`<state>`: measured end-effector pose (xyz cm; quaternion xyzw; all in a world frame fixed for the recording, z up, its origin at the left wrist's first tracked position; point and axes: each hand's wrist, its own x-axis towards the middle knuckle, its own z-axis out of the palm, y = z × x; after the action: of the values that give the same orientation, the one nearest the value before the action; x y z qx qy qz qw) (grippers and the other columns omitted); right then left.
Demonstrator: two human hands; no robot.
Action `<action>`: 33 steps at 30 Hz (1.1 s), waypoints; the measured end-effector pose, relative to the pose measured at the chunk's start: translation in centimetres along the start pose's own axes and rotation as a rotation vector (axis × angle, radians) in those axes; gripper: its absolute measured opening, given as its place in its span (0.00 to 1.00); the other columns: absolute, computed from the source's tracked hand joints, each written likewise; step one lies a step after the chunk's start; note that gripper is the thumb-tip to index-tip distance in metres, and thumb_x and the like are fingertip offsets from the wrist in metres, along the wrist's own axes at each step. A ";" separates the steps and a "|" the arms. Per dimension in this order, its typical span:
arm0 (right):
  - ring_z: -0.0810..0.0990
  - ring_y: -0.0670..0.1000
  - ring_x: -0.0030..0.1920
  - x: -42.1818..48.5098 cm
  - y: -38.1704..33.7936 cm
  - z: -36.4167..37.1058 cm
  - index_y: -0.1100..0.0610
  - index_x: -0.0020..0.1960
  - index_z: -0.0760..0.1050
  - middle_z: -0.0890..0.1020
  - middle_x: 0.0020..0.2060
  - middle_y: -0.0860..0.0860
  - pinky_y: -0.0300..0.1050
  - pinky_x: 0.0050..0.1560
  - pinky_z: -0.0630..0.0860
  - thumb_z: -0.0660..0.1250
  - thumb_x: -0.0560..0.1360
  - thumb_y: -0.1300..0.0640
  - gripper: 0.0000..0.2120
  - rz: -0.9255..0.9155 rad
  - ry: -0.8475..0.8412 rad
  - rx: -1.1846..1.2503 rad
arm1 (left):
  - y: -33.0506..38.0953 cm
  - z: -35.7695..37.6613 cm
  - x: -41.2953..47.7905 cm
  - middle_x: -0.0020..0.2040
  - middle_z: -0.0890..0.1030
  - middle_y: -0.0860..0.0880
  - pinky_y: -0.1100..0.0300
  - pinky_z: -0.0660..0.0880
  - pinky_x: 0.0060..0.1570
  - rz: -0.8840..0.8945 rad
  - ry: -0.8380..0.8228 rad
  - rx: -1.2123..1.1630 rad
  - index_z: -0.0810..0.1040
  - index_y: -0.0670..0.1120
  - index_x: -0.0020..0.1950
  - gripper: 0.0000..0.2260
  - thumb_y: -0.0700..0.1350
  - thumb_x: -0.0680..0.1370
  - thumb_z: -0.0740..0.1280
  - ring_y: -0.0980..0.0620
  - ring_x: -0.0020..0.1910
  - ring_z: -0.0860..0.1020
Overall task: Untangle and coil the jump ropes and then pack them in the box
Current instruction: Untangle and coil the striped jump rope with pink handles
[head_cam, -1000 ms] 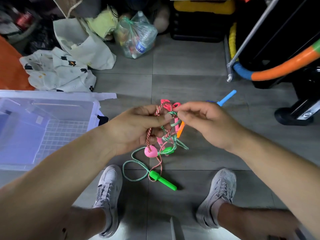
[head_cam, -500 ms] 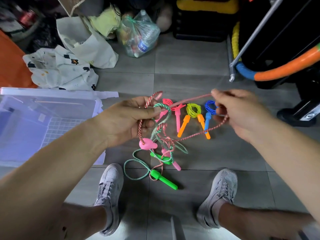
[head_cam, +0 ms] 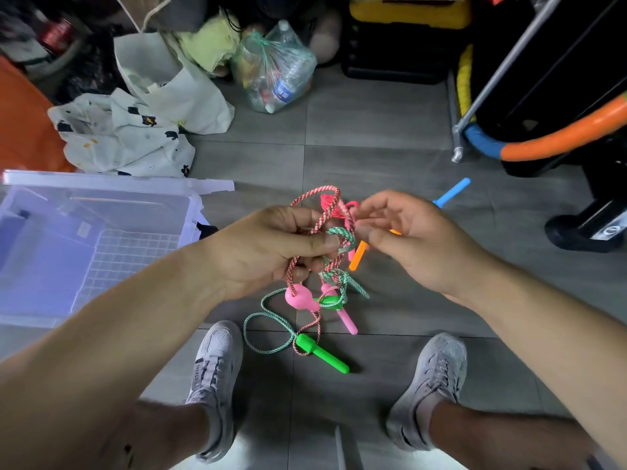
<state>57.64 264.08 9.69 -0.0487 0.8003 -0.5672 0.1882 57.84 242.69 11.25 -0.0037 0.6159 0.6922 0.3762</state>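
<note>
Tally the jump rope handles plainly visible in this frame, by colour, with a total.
green handles: 2
pink handles: 2
orange handles: 1
blue handles: 1
Total: 6. The left hand, gripping the tangled ropes, and the right hand may hide more.

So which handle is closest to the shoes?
The green handle on the floor just ahead of the shoes. The pink handle, orange handle and blue handle lie farther off.
</note>
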 end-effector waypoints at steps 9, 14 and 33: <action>0.77 0.54 0.43 -0.5 -1.1 -0.2 0.57 0.45 0.81 0.79 0.40 0.57 0.44 0.49 0.74 0.66 0.80 0.49 0.12 -0.032 -0.150 -0.127 | 0.0 -0.1 0.0 0.37 0.81 0.49 0.65 0.69 0.30 0.009 0.036 -0.041 0.80 0.46 0.45 0.03 0.40 0.72 0.69 0.56 0.31 0.74; 0.78 0.47 0.30 -0.1 -1.7 -0.9 0.59 0.42 0.77 0.80 0.31 0.49 0.41 0.35 0.78 0.62 0.83 0.58 0.12 0.106 0.101 0.138 | 0.0 -0.5 0.2 0.37 0.78 0.48 0.65 0.70 0.28 -0.017 0.104 -0.150 0.76 0.47 0.46 0.07 0.40 0.70 0.70 0.54 0.31 0.74; 0.77 0.49 0.38 -0.2 -0.8 0.1 0.53 0.41 0.82 0.81 0.36 0.53 0.49 0.43 0.76 0.73 0.76 0.57 0.05 0.126 -0.074 -0.014 | -0.3 -0.3 0.2 0.41 0.84 0.48 0.61 0.69 0.35 0.033 0.159 0.001 0.81 0.46 0.48 0.07 0.42 0.71 0.70 0.54 0.36 0.79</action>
<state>57.78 263.78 10.50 -0.0205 0.7982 -0.5463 0.2529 57.75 242.53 10.83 -0.0484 0.6439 0.6956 0.3148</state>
